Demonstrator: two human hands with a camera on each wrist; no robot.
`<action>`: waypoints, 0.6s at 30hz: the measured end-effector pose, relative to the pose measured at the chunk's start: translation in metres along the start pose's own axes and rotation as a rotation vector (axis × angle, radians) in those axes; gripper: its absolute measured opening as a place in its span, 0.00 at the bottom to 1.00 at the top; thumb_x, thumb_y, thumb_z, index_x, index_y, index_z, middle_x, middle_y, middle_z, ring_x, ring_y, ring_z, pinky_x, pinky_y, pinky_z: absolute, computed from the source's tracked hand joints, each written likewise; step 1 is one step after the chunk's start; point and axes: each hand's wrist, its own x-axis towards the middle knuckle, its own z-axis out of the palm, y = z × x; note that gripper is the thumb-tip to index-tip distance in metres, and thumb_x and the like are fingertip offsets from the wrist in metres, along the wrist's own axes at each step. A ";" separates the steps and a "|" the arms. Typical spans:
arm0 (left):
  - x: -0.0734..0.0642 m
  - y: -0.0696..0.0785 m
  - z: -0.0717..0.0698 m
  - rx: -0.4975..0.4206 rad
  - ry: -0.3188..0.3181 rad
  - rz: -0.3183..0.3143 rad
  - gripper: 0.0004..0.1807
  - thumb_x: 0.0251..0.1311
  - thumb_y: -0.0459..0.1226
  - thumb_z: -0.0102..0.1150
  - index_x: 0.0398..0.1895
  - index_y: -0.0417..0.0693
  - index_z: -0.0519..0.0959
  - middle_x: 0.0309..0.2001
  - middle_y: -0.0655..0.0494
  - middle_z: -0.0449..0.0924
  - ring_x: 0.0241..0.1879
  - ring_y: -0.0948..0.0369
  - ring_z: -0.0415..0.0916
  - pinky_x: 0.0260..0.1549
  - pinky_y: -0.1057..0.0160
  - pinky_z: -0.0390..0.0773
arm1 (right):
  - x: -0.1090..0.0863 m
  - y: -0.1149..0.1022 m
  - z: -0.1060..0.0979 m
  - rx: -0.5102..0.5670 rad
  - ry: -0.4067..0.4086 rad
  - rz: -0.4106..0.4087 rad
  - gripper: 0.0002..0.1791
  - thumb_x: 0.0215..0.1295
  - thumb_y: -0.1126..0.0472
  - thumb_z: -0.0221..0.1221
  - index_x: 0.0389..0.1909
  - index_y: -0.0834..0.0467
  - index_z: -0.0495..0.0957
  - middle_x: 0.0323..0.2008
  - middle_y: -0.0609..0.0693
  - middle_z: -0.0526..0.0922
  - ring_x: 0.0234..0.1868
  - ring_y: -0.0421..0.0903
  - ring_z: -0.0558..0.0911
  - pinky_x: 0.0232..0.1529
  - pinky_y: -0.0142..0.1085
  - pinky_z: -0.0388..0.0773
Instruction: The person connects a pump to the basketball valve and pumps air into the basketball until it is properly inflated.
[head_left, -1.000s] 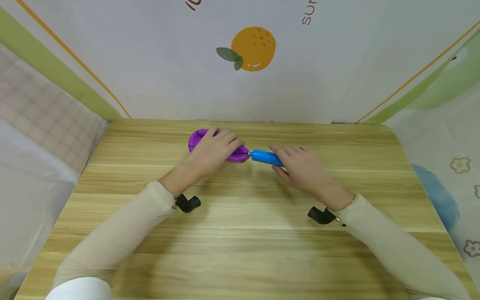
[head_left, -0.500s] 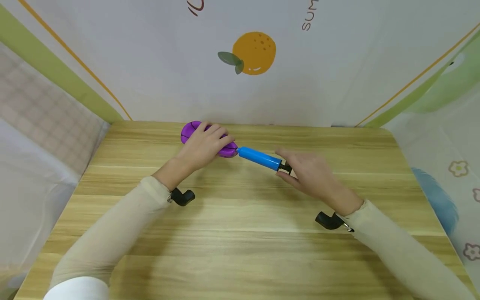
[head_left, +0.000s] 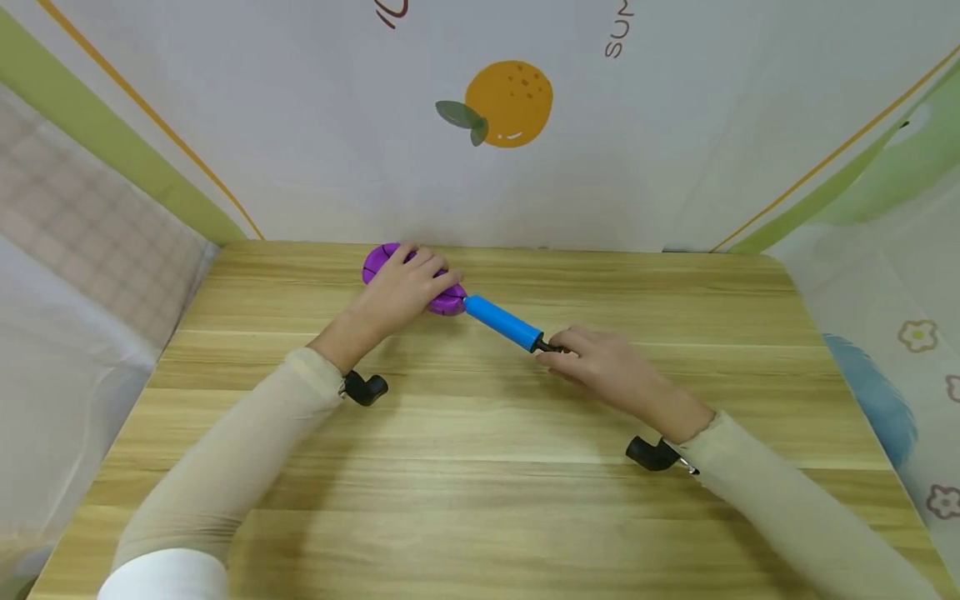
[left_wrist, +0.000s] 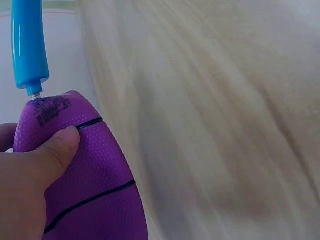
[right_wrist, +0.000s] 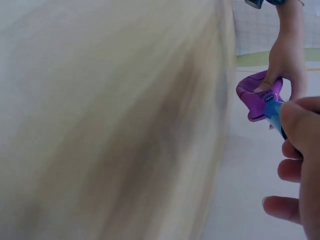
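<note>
A: Grips, quick?
B: Left hand (head_left: 405,287) clamped on the purple ball (left_wrist: 95,160), thumb (left_wrist: 62,142) pressing its dimpled side. Right hand (head_left: 607,367) pinches the black handle (head_left: 551,347) of the blue pump (head_left: 502,322).
A: Ball's where?
B: Over the far part of the wooden table (head_left: 510,500), left of centre, squashed out of round. Touching the wood? Can't tell.
A: Pump joined?
B: Metal tip (left_wrist: 35,96) spans pump nose to ball end; depth can't tell. Pump slants toward the right hand.
A: Behind?
B: White sheet (head_left: 337,150), orange fruit print (head_left: 513,104).
</note>
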 end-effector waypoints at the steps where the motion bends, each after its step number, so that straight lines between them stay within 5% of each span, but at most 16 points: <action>1: 0.000 0.000 0.002 0.003 -0.016 -0.002 0.21 0.62 0.33 0.69 0.59 0.50 0.80 0.53 0.48 0.80 0.59 0.47 0.74 0.66 0.42 0.66 | -0.001 -0.001 0.002 0.002 -0.003 0.006 0.20 0.51 0.65 0.76 0.46 0.56 0.83 0.39 0.52 0.81 0.34 0.45 0.80 0.27 0.34 0.79; 12: 0.003 0.011 0.012 -0.069 -0.187 -0.039 0.29 0.65 0.34 0.66 0.69 0.47 0.72 0.64 0.43 0.74 0.68 0.45 0.67 0.69 0.39 0.61 | -0.010 -0.007 0.021 0.018 -0.014 0.028 0.14 0.53 0.66 0.75 0.39 0.56 0.84 0.36 0.50 0.81 0.35 0.44 0.80 0.30 0.35 0.82; 18: 0.010 0.030 0.014 -0.163 -0.252 -0.064 0.35 0.67 0.37 0.64 0.76 0.49 0.65 0.74 0.41 0.62 0.76 0.45 0.54 0.72 0.34 0.48 | -0.013 -0.010 0.022 0.070 -0.051 0.069 0.12 0.57 0.63 0.73 0.42 0.56 0.84 0.35 0.48 0.81 0.35 0.42 0.80 0.32 0.34 0.82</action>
